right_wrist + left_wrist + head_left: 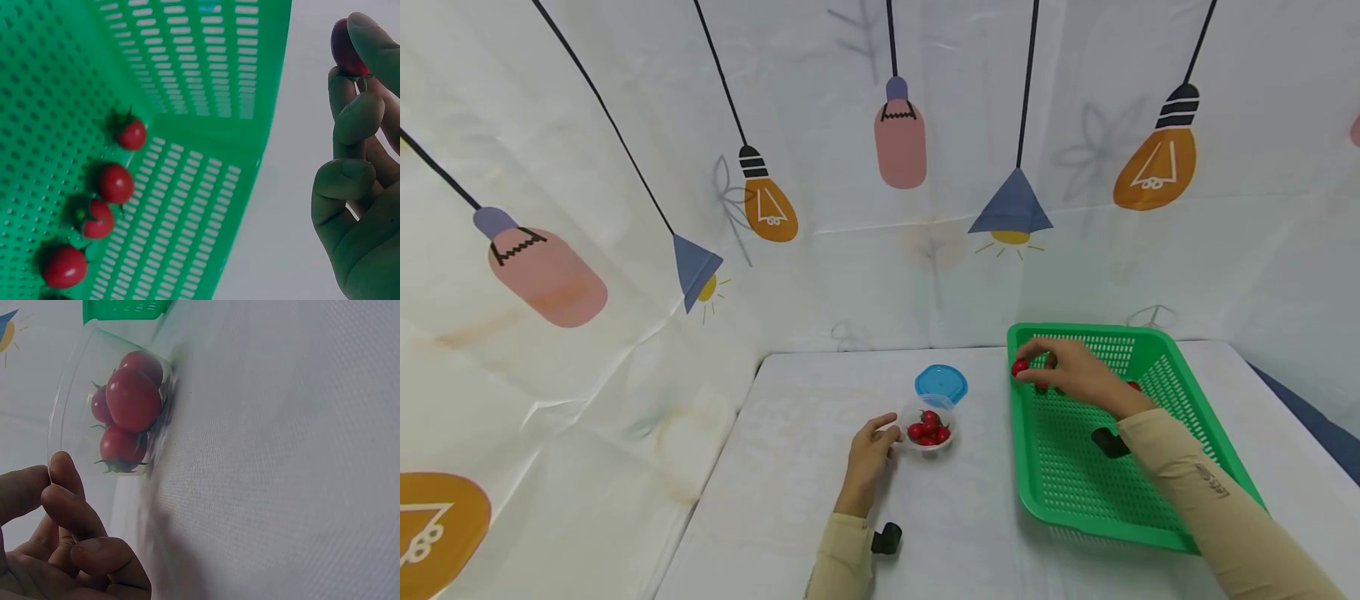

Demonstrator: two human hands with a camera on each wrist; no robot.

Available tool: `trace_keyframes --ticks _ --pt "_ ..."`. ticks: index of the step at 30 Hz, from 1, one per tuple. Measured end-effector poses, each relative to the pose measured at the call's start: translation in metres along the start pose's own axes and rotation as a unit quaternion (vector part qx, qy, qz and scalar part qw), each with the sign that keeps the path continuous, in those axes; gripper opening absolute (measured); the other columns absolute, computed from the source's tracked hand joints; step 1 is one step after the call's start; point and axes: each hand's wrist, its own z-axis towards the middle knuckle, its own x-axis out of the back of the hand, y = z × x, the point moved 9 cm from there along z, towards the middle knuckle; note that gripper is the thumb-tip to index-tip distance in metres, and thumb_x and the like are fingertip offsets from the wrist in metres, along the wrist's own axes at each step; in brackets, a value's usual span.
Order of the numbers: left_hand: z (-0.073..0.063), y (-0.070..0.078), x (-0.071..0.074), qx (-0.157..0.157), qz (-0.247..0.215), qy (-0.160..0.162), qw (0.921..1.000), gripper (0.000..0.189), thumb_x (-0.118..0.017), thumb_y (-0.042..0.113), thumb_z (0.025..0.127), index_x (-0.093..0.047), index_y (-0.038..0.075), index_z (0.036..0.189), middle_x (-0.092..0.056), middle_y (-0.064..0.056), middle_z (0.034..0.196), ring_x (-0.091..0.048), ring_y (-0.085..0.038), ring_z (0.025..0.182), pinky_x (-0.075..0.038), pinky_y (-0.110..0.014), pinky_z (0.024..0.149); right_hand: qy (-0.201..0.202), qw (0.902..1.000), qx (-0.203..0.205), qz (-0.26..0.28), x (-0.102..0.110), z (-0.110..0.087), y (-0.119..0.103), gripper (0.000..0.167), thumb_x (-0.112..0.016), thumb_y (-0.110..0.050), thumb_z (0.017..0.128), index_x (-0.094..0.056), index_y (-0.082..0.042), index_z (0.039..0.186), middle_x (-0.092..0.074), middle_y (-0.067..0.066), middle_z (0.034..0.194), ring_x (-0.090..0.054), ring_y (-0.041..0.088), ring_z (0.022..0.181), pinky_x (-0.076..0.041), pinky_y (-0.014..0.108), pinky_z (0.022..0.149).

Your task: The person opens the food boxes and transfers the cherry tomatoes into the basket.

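Observation:
My right hand (pixel 1075 371) pinches a red cherry tomato (pixel 348 50) between thumb and fingertips. It is raised at the left rim of a green plastic basket (pixel 1067 475). Several more cherry tomatoes (pixel 116 183) lie along the basket's far wall, partly hidden by the hand in the head view. To the left, a small clear plastic cup (pixel 72 406) stands on the table with several cherry tomatoes (pixel 133 400) inside, green stems showing. My left hand (pixel 868 458) holds the cup's rim between thumb and finger, its other fingers loosely bent.
A round blue lid (pixel 942 383) lies on the white table (pixel 790 475), just behind the cup. Behind the table hangs a white cloth (pixel 835 283) printed with lamps. Each wrist wears a small black camera (pixel 887 538).

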Motion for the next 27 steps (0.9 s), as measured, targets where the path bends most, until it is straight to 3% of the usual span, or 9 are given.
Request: trace_keyframes --ticks 6,13,19,27 --pt "0.001 -0.002 0.001 0.002 -0.002 0.0 1.0 0.034 -0.061 0.021 0.101 -0.063 0.008 0.132 -0.071 -0.005 0.091 -0.054 -0.019 0.072 -0.043 -0.031 0.07 -0.002 0.9998 -0.005 -0.021 0.005 -0.003 0.018 0.025 -0.076 -0.022 0.093 -0.069 -0.012 0.115 -0.069 0.008 0.109 -0.06 0.018 0.066 -0.05 0.033 0.059" --pt "0.001 -0.003 0.002 -0.001 -0.003 0.002 1.0 0.036 -0.061 0.022 0.101 -0.062 0.007 0.134 -0.071 -0.006 0.091 -0.054 -0.02 0.073 -0.043 -0.032 0.071 -0.009 0.9973 0.009 -0.073 -0.005 0.0 0.04 0.029 -0.081 -0.015 0.087 -0.071 -0.006 0.112 -0.071 0.007 0.104 -0.065 0.024 0.088 -0.052 0.04 0.075" --pt "0.002 -0.004 0.002 -0.001 -0.005 0.002 1.0 0.035 -0.061 0.022 0.101 -0.063 0.008 0.133 -0.071 -0.007 0.092 -0.054 -0.02 0.073 -0.043 -0.032 0.073 -0.026 0.9958 0.021 -0.085 -0.017 0.003 0.053 0.027 -0.084 -0.012 0.083 -0.07 -0.005 0.106 -0.071 0.006 0.099 -0.066 0.034 0.095 -0.052 0.046 0.079" --pt "0.004 -0.004 0.001 0.003 -0.002 0.004 1.0 0.035 -0.062 0.022 0.1 -0.063 0.008 0.132 -0.071 -0.005 0.092 -0.054 -0.018 0.073 -0.044 -0.032 0.072 -0.069 0.992 0.021 -0.103 -0.039 0.004 0.064 0.025 -0.082 -0.01 0.083 -0.07 -0.003 0.104 -0.07 0.004 0.096 -0.065 0.026 0.092 -0.053 0.046 0.08"
